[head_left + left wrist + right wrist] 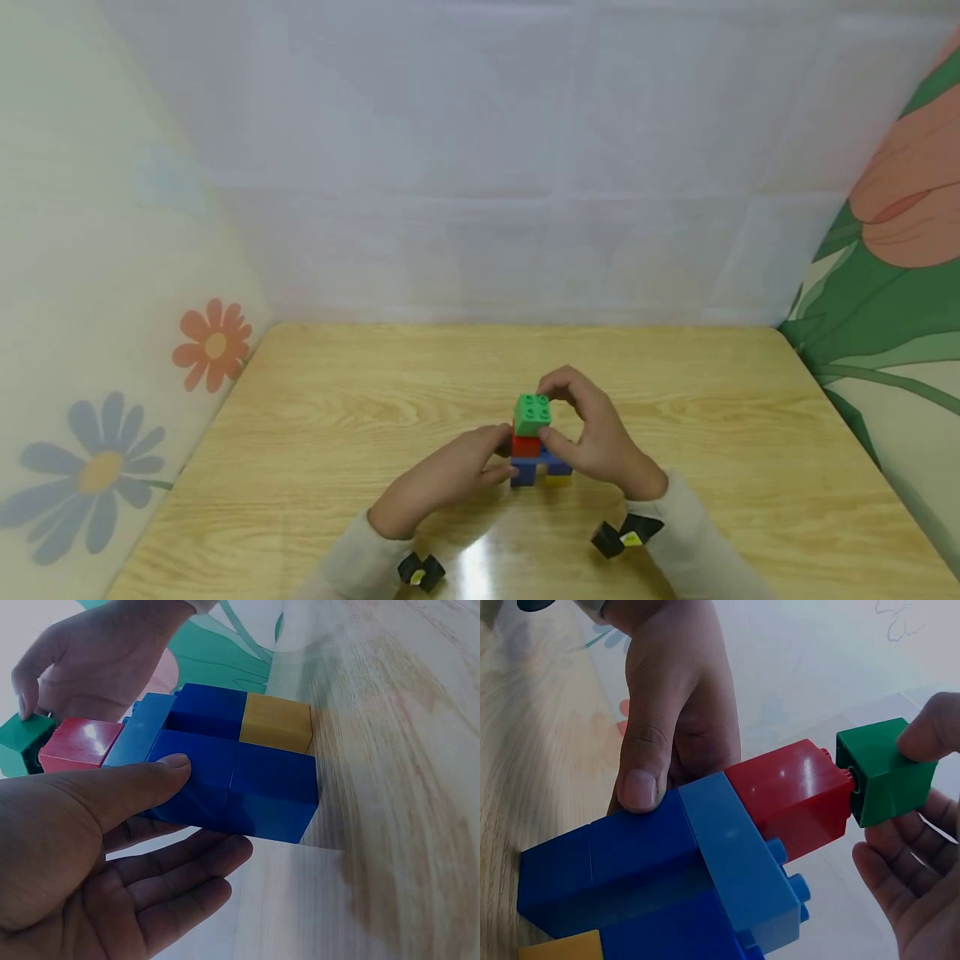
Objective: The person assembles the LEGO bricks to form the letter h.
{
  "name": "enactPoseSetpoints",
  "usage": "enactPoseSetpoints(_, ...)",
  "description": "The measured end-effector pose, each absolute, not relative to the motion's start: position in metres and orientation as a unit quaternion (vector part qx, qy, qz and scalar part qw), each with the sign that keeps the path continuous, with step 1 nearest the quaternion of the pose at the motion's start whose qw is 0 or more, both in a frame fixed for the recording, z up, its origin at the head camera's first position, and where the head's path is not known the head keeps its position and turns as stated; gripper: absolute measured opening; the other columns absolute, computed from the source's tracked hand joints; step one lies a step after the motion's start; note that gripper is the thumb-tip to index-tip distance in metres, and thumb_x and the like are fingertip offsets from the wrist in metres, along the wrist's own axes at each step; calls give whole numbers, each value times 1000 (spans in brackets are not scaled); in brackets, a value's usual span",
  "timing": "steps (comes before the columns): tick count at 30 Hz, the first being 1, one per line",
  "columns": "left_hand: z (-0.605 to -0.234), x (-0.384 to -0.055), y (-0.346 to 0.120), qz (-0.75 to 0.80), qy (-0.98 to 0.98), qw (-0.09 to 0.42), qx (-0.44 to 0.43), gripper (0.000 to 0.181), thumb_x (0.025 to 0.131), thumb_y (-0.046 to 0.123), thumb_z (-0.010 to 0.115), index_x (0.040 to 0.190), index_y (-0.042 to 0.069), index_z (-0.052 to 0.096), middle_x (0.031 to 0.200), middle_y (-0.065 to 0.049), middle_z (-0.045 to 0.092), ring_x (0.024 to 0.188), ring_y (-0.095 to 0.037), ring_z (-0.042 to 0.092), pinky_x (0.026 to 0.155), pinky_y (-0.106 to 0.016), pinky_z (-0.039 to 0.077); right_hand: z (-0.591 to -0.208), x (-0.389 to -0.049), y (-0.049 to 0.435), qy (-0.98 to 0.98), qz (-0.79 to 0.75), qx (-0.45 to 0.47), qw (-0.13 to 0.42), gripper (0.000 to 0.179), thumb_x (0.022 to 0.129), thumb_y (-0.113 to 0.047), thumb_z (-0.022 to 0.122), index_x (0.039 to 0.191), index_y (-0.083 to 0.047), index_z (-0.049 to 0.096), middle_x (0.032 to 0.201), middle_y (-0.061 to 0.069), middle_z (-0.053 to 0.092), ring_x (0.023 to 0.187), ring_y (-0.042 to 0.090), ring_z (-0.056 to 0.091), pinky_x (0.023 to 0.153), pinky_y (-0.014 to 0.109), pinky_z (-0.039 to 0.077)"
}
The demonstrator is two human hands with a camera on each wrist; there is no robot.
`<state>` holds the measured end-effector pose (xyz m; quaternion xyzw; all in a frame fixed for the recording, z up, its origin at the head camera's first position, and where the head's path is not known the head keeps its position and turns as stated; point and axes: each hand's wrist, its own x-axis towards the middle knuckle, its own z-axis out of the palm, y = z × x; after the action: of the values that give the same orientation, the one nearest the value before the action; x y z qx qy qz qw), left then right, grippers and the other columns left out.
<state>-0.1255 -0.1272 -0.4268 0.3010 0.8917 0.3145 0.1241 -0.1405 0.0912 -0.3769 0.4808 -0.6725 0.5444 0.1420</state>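
A stack of toy building blocks stands on the table: dark blue blocks (274,784) and a yellow block (277,721) below, a lighter blue block (739,855) across them, and a red block (791,795) on top. My left hand (457,471) grips the stack's side, its thumb lying on a dark blue block. My right hand (600,429) pinches a green block (885,769) between thumb and fingers. The green block sits right above the red one, tilted, with a gap at the studs visible in the right wrist view.
The wood-grain table (337,375) surrounds the stack. A white sheet (510,167) hangs behind it, with a flower-patterned surface (97,275) at the left and another (892,333) at the right. Small black devices (422,572) are on both wrists.
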Motion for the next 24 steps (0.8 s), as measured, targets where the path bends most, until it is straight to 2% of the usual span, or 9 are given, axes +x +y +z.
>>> enactPoseSetpoints(8, -426, -123, -127, 314, 891, 123, 303, 29, 97, 27, 61, 123, 15, 54, 116, 1, 65, 110, -15, 61, 95, -33, 50, -374, -137, 92, -689, 533, 478, 118, 34, 75, 12, 61, 107, 9, 49, 99, 13, 54, 91, 21, 61, 82, 36, 55)
enactPoseSetpoints(24, -425, -122, -128, 313, 891, 121, 305, 29, 97, 26, 62, 123, 16, 54, 115, 1, 64, 109, -16, 61, 93, -32, 50, -372, -134, 91, -706, 515, 471, 116, 35, 74, 9, 63, 107, 6, 51, 99, 12, 57, 92, 21, 61, 81, 40, 55)
